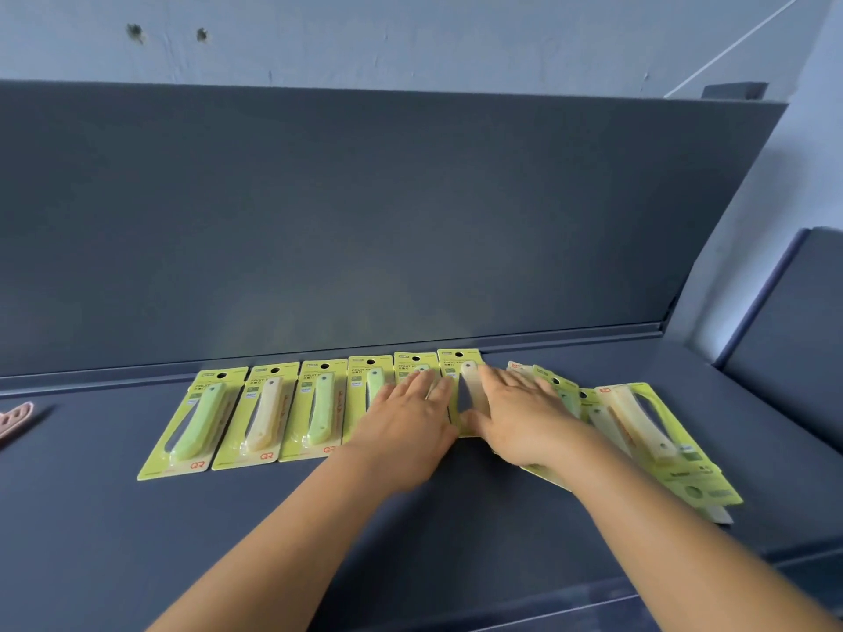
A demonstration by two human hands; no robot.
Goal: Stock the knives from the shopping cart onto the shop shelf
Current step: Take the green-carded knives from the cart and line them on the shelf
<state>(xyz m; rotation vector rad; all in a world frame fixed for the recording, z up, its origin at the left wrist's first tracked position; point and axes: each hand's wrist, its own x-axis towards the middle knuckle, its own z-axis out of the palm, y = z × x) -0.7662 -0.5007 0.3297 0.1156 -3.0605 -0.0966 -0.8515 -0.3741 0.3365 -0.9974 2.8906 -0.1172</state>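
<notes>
- The step in hand looks like tidying the row: six carded fruit knives [264, 415] lie side by side, flat on the dark shop shelf [456, 517], their hang-holes towards the back panel [365, 212].
- The left hand [406, 417] lies flat, fingers straight and slightly spread, pressing on the fifth card [413, 360] of the row; it pinches nothing.
- The right hand [520, 417] is also flat with fingers spread, its thumb against the sixth card [458, 358] and its fingers over the edge of a loose pile of cards [661, 431] to the right.
- That pile is fanned and skewed, overlapping rather than lined up; at least one card lies the other way round.
- The next move probably calls for sliding one card off the pile, turning it to match, and butting it against the sixth without disturbing the row.
- Hidden: both hands cover much of the fifth and sixth cards, and how many cards the pile holds cannot be counted.
- The shopping cart is out of view.
- A pink object [16, 419] is cut off at the left edge; what it is cannot be told.
</notes>
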